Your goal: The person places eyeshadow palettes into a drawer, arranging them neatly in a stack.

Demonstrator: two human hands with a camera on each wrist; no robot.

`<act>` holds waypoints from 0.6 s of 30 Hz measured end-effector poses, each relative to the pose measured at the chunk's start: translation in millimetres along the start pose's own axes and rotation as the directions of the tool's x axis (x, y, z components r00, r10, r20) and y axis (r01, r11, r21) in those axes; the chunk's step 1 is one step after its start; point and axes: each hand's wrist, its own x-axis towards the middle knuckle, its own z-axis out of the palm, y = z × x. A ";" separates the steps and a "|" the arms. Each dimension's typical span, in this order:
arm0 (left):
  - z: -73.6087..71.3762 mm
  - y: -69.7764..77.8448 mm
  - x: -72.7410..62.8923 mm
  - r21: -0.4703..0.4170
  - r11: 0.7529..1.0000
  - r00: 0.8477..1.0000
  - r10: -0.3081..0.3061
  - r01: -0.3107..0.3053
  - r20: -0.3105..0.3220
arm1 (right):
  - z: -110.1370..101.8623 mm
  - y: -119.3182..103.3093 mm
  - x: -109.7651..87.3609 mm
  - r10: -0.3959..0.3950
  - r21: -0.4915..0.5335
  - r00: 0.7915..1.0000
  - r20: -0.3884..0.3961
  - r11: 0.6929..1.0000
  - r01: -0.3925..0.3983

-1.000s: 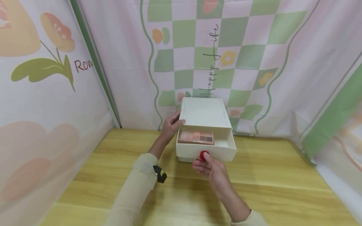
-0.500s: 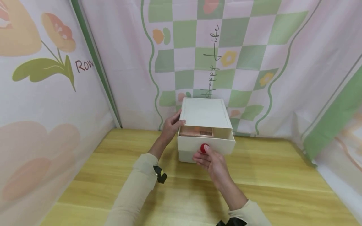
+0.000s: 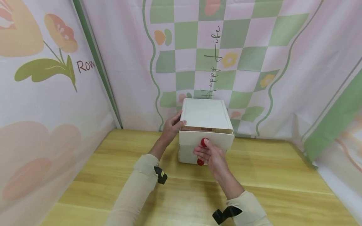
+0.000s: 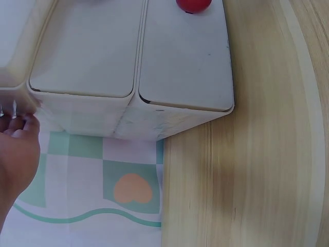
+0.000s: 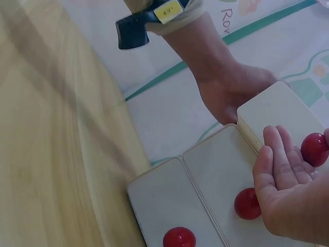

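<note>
A small white drawer cabinet (image 3: 206, 113) stands against the back cloth, with red round knobs on its stacked drawers. Its top drawer (image 3: 188, 138) sticks out slightly, leaving a narrow gap under the lid. Through that gap a strip of the makeup palette (image 3: 195, 128) shows; the rest is hidden. My right hand (image 3: 216, 157) holds the top drawer's knob (image 5: 314, 149) between thumb and index finger, the other fingers extended below it. My left hand (image 3: 171, 127) rests on the cabinet's left side, its thumb over the top edge.
Lower red knobs (image 5: 179, 237) stick out from the drawers beneath. The cabinet stands at the rear of a wood-grain table (image 3: 181, 201). Printed cloth (image 3: 133, 78) hangs behind and along both sides. Black straps (image 3: 226, 215) sit on both sleeves.
The top drawer has slid back into the cabinet, so the palette is now almost covered. My right hand has moved inward with the knob. The left hand has stayed in place.
</note>
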 end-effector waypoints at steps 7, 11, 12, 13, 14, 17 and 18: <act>1.4 -1.8 1.7 -0.004 1.000 1.000 0.002 -0.002 -0.011 | -5.0 -1.6 13.5 0.000 -0.005 1.000 0.027 1.000 0.000; 2.0 -1.4 1.8 0.001 1.000 1.000 -0.005 0.005 -0.014 | -7.2 -3.3 20.1 -0.007 -0.033 0.999 0.048 0.999 0.008; 2.2 -1.4 1.7 0.004 1.000 1.000 -0.009 0.009 -0.015 | -7.3 -3.7 21.6 -0.007 -0.038 0.999 0.050 0.999 0.009; 2.3 -1.4 1.6 0.003 1.000 1.000 -0.011 0.011 -0.014 | -7.7 -4.0 23.0 -0.005 -0.046 0.999 0.053 0.999 0.008; 2.5 -1.5 1.6 0.006 1.000 1.000 -0.014 0.014 -0.014 | -7.7 -4.2 24.3 -0.002 -0.051 0.999 0.051 0.999 0.005; 2.6 -2.1 1.9 0.006 1.000 1.000 -0.017 0.017 -0.012 | -8.9 -4.7 26.5 0.007 -0.077 0.998 0.062 0.997 -0.002; 2.5 -1.9 1.9 0.004 1.000 1.000 -0.017 0.017 -0.010 | -9.5 -5.2 26.3 0.009 -0.092 0.998 0.068 0.996 -0.003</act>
